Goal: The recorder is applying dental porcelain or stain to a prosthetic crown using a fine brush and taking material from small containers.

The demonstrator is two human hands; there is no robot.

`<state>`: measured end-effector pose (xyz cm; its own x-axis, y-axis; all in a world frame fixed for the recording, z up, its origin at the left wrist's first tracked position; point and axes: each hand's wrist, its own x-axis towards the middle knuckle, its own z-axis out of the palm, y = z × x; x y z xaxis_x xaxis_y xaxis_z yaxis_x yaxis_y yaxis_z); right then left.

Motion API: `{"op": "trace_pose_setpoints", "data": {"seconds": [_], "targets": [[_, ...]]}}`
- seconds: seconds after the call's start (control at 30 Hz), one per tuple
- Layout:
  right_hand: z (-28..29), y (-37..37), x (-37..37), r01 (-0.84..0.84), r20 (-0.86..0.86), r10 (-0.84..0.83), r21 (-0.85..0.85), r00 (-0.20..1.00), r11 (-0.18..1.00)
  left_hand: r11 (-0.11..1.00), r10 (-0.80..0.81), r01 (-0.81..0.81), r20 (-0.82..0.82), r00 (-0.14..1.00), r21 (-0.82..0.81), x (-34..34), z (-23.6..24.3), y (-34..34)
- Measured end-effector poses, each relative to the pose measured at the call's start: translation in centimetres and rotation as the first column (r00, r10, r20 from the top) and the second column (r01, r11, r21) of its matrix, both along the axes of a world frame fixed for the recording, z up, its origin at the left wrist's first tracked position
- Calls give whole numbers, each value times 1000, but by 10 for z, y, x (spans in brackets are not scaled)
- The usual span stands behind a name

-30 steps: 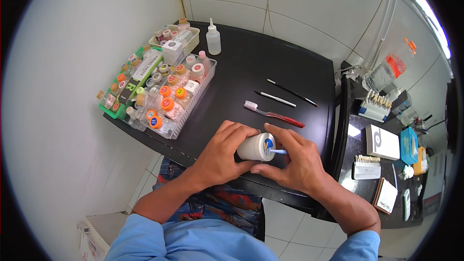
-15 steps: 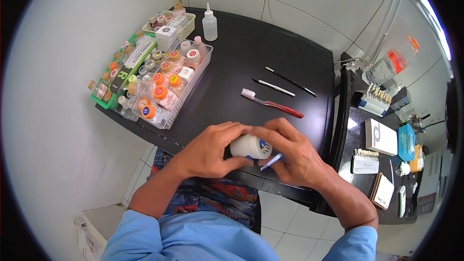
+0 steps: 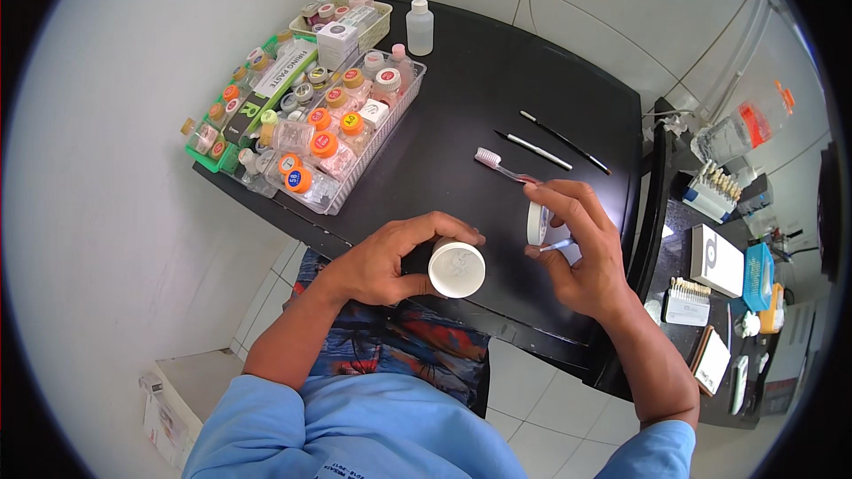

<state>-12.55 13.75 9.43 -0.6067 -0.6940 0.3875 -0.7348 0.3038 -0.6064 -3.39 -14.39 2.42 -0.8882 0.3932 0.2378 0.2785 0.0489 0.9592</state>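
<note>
My left hand (image 3: pixel 390 257) is wrapped round a white plastic jar (image 3: pixel 457 271) near the table's front edge. The jar's mouth is uncovered and tilted toward me, showing a pale inside with some whitish matter. Its white lid (image 3: pixel 535 223) is off, pinched between the thumb and fingers of my right hand (image 3: pixel 590 244). A thin pale-blue stick-like tool (image 3: pixel 557 245) is held in that same hand, its far part hidden. Just beyond the right hand lies a toothbrush (image 3: pixel 501 166), its red handle partly covered. A white-handled brush (image 3: pixel 543 153) and a black-handled brush (image 3: pixel 577 149) lie behind it.
At the left stand a clear basket (image 3: pixel 382 129) of small capped bottles, a green basket (image 3: pixel 204 160) and a cream basket (image 3: pixel 382 28). A nozzle bottle (image 3: pixel 420 31) stands behind them. A side counter on the right carries a white box (image 3: pixel 717 260) and a blue basket (image 3: pixel 758 277).
The lid has come off the jar. My right hand has moved right and up with the lid and stick, while my left hand keeps the jar, its mouth now showing.
</note>
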Motion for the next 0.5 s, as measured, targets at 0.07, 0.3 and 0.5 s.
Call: {"op": "trace_pose_setpoints", "data": {"seconds": [0.07,0.3,0.5], "targets": [[0,0,0,-1,0,1,9,1000,1000,1000,-2,2,3,1000,-1,-1,-1,0],[-2,0,-1,-14,49,13,34,999,999,1000,9,-10,-19,1000,-27,0,0,0],[5,-4,7,-32,49,29,54,998,998,995,63,-65,-32,997,-79,-1,7,4]]}}
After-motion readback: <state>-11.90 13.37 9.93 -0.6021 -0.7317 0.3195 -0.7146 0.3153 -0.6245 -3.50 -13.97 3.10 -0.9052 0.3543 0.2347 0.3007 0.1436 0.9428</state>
